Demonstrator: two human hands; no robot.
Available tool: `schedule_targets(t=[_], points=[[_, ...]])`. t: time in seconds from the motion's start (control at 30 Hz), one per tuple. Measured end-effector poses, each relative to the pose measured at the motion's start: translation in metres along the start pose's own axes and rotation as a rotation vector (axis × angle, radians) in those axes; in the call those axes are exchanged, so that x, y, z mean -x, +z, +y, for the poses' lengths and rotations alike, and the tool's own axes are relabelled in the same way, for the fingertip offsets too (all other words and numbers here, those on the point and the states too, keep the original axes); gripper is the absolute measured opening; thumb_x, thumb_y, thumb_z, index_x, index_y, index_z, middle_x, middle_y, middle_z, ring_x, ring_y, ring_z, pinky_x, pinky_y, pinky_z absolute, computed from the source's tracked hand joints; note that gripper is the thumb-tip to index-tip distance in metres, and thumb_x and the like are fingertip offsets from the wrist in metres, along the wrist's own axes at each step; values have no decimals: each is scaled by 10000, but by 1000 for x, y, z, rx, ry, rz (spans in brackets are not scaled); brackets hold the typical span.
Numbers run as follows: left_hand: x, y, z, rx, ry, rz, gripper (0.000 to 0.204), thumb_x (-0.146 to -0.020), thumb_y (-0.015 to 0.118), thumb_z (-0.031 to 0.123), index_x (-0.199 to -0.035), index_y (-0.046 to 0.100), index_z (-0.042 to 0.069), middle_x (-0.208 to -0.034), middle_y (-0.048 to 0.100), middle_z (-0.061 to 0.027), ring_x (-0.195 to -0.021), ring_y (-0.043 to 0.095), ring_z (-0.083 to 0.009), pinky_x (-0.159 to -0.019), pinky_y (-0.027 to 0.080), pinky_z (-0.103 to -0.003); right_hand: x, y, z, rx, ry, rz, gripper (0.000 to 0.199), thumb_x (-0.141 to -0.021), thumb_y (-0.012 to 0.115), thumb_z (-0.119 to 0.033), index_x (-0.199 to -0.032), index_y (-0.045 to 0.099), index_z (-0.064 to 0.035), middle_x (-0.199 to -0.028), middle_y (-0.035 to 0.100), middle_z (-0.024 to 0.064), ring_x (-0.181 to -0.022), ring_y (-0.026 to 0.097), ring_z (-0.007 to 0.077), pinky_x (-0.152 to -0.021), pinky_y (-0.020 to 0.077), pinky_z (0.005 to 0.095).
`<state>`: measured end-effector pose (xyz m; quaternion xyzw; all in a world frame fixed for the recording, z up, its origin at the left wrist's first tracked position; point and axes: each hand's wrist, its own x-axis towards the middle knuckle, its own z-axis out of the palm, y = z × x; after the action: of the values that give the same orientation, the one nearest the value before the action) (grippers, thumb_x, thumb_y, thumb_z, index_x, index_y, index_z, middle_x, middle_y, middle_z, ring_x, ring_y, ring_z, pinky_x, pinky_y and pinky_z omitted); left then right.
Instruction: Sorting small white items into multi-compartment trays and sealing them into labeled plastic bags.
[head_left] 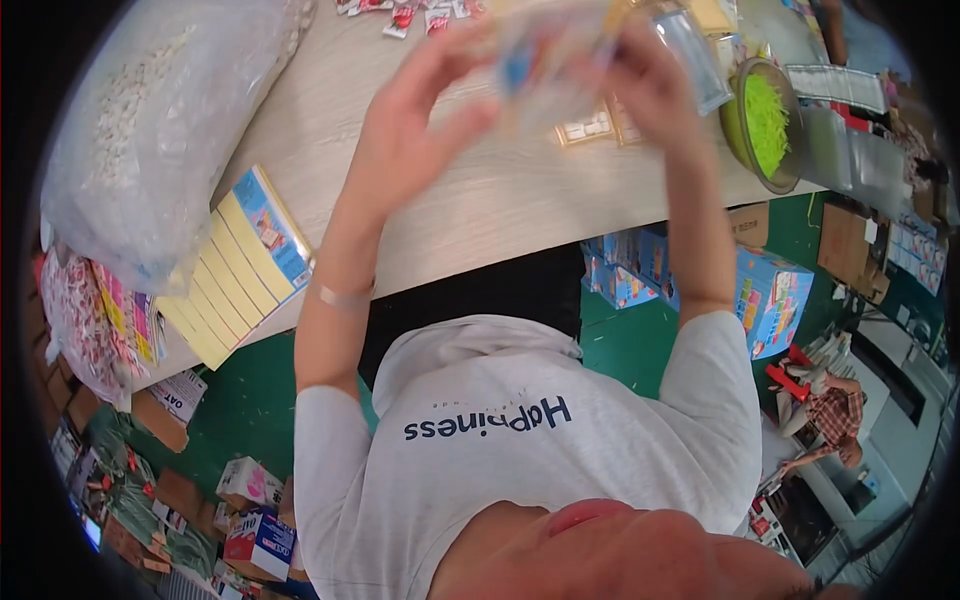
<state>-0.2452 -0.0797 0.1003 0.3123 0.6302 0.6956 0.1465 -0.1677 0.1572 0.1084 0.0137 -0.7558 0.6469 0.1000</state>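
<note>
Above the table, a clear packet [545,65] with blue, red and yellow patches is blurred by motion. My right hand [645,90] grips its right side, the fingers partly smeared. At the packet's left edge is my left hand [415,125], its thumb spread away from the curved fingers; whether the fingertips touch the packet is unclear. Just beyond and below the packet, a small yellow-edged tray [585,128] with white pieces lies on the table [480,215]. Small red-and-white wrapped sachets [400,20] are scattered at the far edge of the view.
A large clear bag of white pieces [140,110] covers the left, beside yellow printed cards [235,280] and a bag of wrapped sweets [80,320]. Rightward stands a bowl of bright green shreds [767,125]. Blue boxes [770,300] are on the green floor; another person [835,405] is farther off.
</note>
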Motion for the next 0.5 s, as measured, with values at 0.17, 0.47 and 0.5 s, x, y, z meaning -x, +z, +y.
schedule_targets(t=[0.17, 0.47, 0.5], points=[[-75, 90, -62, -1042, 25, -352, 721, -934, 630, 526, -1480, 483, 78, -1500, 483, -180, -1368, 467, -301, -1114, 374, -493, -121, -189, 29, 167, 157, 564, 267, -967, 679, -208, -1136, 678, -2, -919, 713, 62, -735, 668, 135, -613, 520, 288], [43, 68, -85, -1197, -34, -262, 1013, -799, 625, 724, -1536, 397, 68, -1615, 310, -180, -1498, 233, -385, -1173, 190, -616, -142, -166, 51, 1111, -230, 511, 538, -890, 770, -350, -1261, 649, 21, -1105, 723, 209, -1080, 691, 302, -904, 546, 402], [58, 58, -84, -1146, -27, -270, 1015, -793, 639, 719, -1526, 401, 58, -1604, 322, -190, -1490, 241, -396, -1163, 209, -617, -130, -101, 48, 899, -305, 522, 452, -907, 769, -247, -1247, 652, 27, -1105, 723, 188, -1077, 690, 255, -892, 546, 376]])
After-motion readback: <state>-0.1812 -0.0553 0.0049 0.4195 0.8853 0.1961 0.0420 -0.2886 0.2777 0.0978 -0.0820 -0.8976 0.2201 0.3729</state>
